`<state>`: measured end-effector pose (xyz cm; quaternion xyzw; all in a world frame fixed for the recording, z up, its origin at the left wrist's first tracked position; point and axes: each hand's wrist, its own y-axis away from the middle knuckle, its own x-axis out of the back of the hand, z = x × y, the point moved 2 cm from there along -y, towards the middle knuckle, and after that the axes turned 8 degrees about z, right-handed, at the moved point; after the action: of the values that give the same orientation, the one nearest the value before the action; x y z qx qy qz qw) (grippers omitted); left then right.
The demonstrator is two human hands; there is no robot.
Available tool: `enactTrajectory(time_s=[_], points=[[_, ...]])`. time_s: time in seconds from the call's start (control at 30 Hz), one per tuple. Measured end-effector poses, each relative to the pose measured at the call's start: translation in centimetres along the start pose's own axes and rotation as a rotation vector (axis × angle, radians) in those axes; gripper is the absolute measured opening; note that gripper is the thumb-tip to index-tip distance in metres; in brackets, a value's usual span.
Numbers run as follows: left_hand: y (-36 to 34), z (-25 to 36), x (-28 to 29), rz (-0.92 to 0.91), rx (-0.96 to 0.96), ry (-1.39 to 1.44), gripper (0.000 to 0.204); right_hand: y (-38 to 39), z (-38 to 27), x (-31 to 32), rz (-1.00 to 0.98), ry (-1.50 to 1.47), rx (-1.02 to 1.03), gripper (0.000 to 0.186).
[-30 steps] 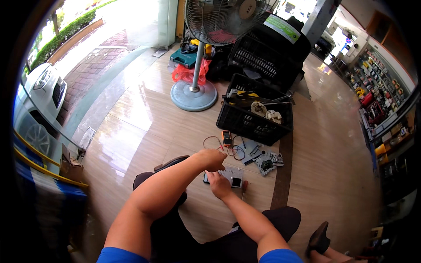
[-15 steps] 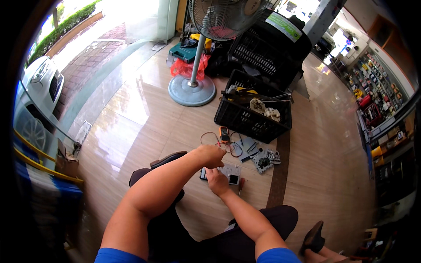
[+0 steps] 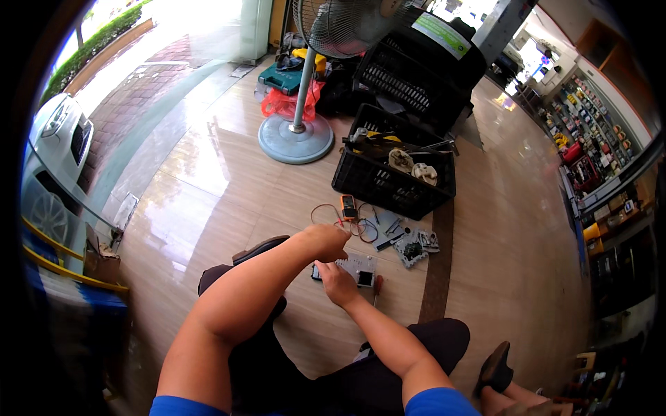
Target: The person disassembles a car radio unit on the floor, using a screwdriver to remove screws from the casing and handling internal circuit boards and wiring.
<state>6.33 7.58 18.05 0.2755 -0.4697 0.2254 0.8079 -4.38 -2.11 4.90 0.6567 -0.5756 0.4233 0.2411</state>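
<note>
On the floor before me lies a flat silver metal electronic unit [image 3: 362,263] with a dark square on it. My left hand [image 3: 329,241] reaches over its far left part, closed; what its fingers hold is hidden. My right hand [image 3: 337,283] is closed on the unit's near left side, thumb upward. A screwdriver [image 3: 378,282] with a red handle lies just right of the unit. Beyond my hands is an orange and black multimeter [image 3: 348,206] with its leads looped on the floor. Beside it are a grey sheet with small parts [image 3: 386,230] and an opened metal housing [image 3: 412,251].
A black crate [image 3: 388,182] of tools and parts stands beyond, with more black crates [image 3: 397,83] behind it. Left of them is a standing fan [image 3: 297,142] with a red plastic bag [image 3: 291,104]. Another person's foot [image 3: 495,369] shows at lower right. A yellow-railed rack [image 3: 69,262] stands at left.
The view has shifted slightly, so everything sits a little further left and up. Both hands stay at the metal unit, with little visible change in their pose.
</note>
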Motion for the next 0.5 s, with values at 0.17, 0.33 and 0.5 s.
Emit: enactTrajectory(time_s=[0.17,0.33,0.5], points=[[0.1,-0.3,0.1,-0.014,0.011,0.007,0.052,0.2,0.1,-1.1,0.052,0.001,0.082,0.044],[0.2,0.1,0.4,-0.021,0.002,0.017,0.055,0.2,0.1,-1.4,0.110,0.019,0.142,0.043],[0.2,0.1,0.4,-0.034,0.021,0.004,0.053,0.2,0.5,-1.3,0.118,0.108,0.099,0.041]])
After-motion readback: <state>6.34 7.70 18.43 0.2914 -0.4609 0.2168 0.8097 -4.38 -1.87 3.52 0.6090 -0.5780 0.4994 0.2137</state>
